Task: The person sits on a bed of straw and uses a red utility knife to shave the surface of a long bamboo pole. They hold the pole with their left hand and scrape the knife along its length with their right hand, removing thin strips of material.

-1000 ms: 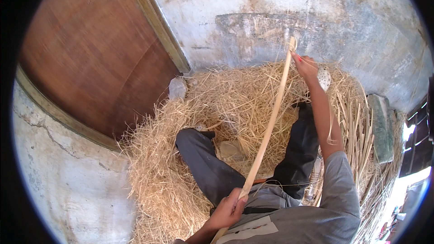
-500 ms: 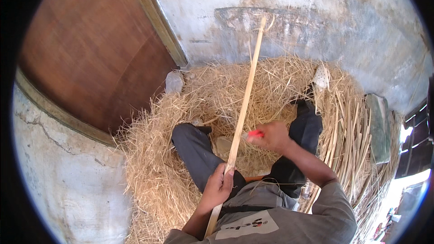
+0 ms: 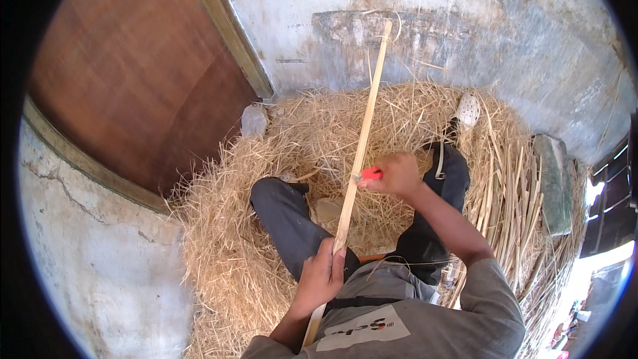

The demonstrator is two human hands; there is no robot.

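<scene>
A long pale strip of wood or bamboo [image 3: 367, 126] slants up from my lap toward the wall, with thin curled shavings [image 3: 397, 26] by its far end. My left hand [image 3: 321, 272] is closed around its lower part, close to my waist. In my closed right hand [image 3: 397, 174] is a small red-handled tool [image 3: 369, 174] with a metal head, too small to name exactly. That head meets the strip's right edge about midway along. My fingers partly hide the handle.
Loose straw-like shavings [image 3: 219, 259] pile around my legs. On the right lie a bundle of long thin strips [image 3: 508, 193] and a greenish stone block [image 3: 555, 183]. A brown door panel [image 3: 133, 73] stands at the left, beside a stained wall [image 3: 465, 40].
My right hand has moved up along the strip and slightly left, bringing the tool's head to the strip. A thin loose shaving now shows before the wall. My left hand keeps its grip.
</scene>
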